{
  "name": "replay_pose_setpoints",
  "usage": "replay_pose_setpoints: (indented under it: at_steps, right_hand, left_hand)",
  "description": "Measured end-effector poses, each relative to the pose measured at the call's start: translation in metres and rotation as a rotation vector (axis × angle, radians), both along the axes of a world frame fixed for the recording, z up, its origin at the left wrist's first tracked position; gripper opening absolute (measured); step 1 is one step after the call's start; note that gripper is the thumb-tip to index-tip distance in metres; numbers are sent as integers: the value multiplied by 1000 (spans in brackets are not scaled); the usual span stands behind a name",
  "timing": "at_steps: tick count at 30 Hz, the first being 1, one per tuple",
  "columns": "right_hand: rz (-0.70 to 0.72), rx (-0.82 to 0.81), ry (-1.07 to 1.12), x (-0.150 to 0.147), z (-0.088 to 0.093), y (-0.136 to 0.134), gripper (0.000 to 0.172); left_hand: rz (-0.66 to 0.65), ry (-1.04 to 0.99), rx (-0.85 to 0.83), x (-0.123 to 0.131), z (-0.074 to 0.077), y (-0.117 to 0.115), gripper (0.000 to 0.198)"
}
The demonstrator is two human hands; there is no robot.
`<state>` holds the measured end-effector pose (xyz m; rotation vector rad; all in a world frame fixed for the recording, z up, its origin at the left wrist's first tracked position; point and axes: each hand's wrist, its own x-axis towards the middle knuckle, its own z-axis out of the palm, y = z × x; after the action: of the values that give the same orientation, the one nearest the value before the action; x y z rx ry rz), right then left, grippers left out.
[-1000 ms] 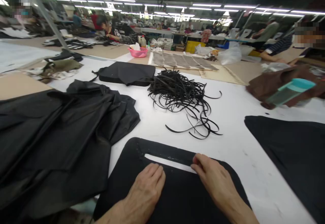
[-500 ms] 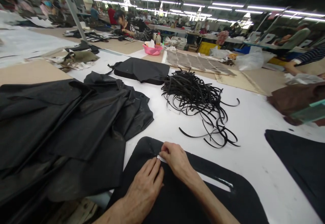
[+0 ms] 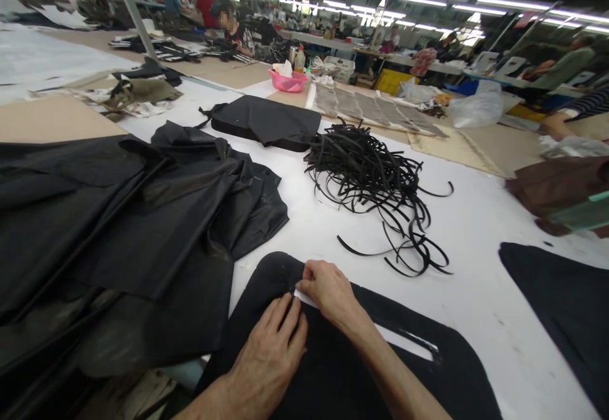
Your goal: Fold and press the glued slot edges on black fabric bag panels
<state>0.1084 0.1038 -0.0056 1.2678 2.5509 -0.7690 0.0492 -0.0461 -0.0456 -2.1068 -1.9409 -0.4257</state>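
A black rounded fabric panel with a long narrow slot lies on the white table right in front of me. My left hand rests flat on the panel, fingers stretched toward the slot's left end. My right hand crosses over to that same end, its fingers curled and pinching at the slot's edge where a white strip shows through. What the fingers pinch is too small to name.
A heap of black fabric fills the left. A tangle of black strips and a folded black piece lie beyond. Another black panel sits right. Brown cloth, a pink basket and other workers are farther off.
A second ago my right hand was at the slot's right end; it has moved left across to the left end and stayed there. My view has shifted left.
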Motion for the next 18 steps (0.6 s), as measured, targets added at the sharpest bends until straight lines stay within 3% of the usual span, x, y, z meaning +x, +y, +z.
replay_pose_setpoints:
  at_steps: [8, 13, 16, 18]
  right_hand:
    - [43, 27, -134, -14, 20, 7, 11]
    - [58, 82, -83, -19, 15, 3, 19]
    - [46, 128, 1, -2, 13, 11, 13]
    - [2, 184, 59, 27, 14, 23, 10]
  left_hand:
    - [-4, 16, -55, 2, -6, -1, 28]
    - [2, 38, 86, 3, -7, 0, 26]
    - [-4, 32, 159, 2, -7, 2, 27]
    - [-11, 29, 188, 0, -7, 2, 27]
